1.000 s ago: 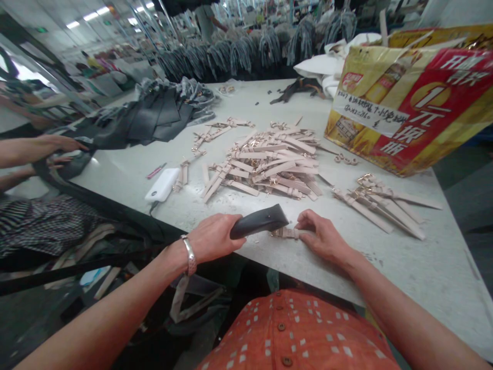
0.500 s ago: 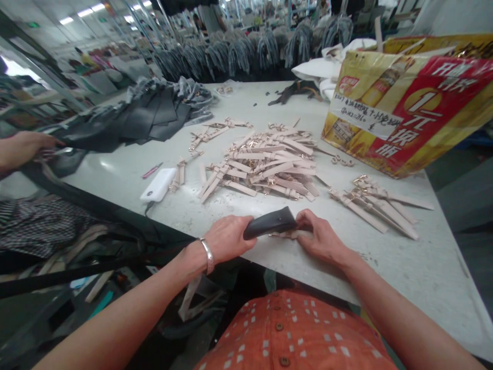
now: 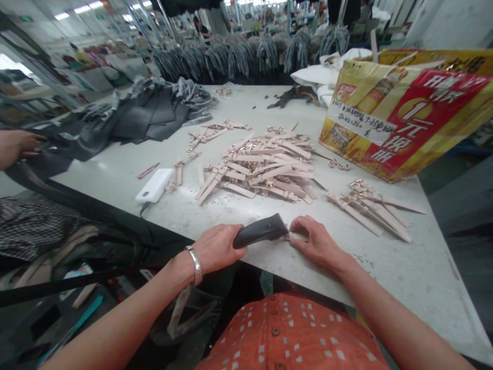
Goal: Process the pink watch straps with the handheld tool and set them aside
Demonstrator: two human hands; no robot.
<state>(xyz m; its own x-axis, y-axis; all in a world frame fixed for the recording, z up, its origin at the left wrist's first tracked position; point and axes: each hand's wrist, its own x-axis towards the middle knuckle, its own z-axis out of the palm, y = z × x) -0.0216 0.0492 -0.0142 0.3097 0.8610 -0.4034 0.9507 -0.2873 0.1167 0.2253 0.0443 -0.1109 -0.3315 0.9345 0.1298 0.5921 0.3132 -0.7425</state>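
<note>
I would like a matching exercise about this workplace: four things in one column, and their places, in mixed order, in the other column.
Things:
1. Black piece
2. Beige strap
3. White device
4. Yellow-and-red carton

Places:
A. On the right side of the table
B. Held between the fingers of the right hand
C. Near the table's front edge, with a cord attached
D. Held in the left hand

Right pairs: 1-D, 2-B, 3-C, 4-A
</note>
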